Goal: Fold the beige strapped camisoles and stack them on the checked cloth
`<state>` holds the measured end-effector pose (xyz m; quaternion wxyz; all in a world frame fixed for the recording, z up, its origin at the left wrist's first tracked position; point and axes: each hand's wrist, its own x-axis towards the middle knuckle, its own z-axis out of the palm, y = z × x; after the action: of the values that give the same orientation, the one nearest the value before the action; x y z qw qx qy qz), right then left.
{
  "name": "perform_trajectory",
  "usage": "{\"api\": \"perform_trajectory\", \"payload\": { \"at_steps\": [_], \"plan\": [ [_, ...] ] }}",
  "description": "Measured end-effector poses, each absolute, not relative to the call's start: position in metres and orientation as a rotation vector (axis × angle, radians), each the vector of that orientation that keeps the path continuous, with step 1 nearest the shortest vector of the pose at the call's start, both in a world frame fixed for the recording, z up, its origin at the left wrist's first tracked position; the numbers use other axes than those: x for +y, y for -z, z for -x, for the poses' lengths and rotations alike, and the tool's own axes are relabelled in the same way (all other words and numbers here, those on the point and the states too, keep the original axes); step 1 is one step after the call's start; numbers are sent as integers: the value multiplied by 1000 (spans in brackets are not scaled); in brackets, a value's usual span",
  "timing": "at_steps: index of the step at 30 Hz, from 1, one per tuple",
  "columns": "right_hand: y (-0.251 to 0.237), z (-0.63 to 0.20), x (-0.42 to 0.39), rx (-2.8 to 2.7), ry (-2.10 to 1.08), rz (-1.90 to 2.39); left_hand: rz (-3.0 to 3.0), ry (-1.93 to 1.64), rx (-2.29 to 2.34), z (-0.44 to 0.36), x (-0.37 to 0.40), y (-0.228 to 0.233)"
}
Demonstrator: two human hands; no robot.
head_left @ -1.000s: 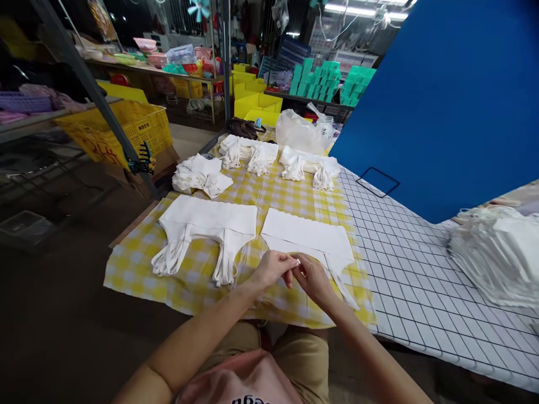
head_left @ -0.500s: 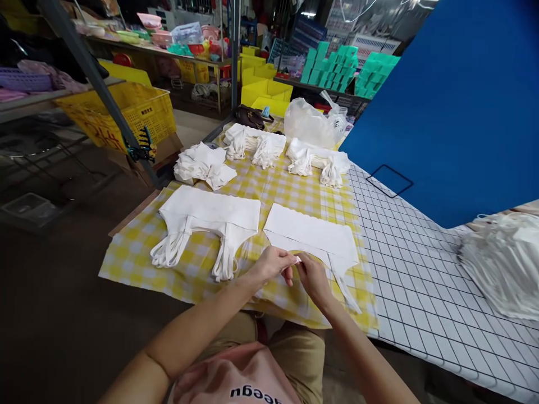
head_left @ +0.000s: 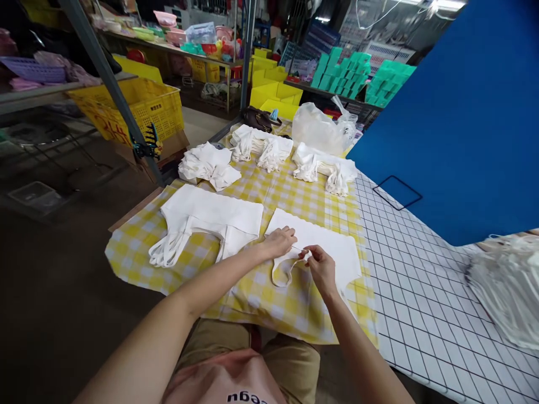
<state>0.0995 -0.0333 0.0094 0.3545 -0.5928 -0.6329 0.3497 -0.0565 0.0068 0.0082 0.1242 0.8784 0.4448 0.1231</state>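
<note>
Pinches a looped white strap (head_left: 281,285) in the right hand (head_left: 323,272); rests the left hand (head_left: 280,242), with unclear grip, on the white garment (head_left: 322,235) atop yellow checked cloth (head_left: 263,193). Risks twisting the strap by slackening, or rucking the garment by dragging. Faces white stacks (head_left: 261,136) beyond.

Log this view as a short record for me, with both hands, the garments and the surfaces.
Left hand: on the left part of the near right white garment
Right hand: pinching a looped white strap
Beside it: near left white garment, laid out flat
Farther back: loose white pile; two white stacks; translucent plastic bag
Surface under garments: yellow-and-white checked cloth
Right side: white cloth with dark grid lines
</note>
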Motion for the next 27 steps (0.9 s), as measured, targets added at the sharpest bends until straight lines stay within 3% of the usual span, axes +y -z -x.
{"api": "perform_trajectory", "payload": {
  "at_steps": [27],
  "plan": [
    [9, -99, 15, -2138, -379, 1570, -2325, -505, 1300, 51, 44, 23]
  ]
}}
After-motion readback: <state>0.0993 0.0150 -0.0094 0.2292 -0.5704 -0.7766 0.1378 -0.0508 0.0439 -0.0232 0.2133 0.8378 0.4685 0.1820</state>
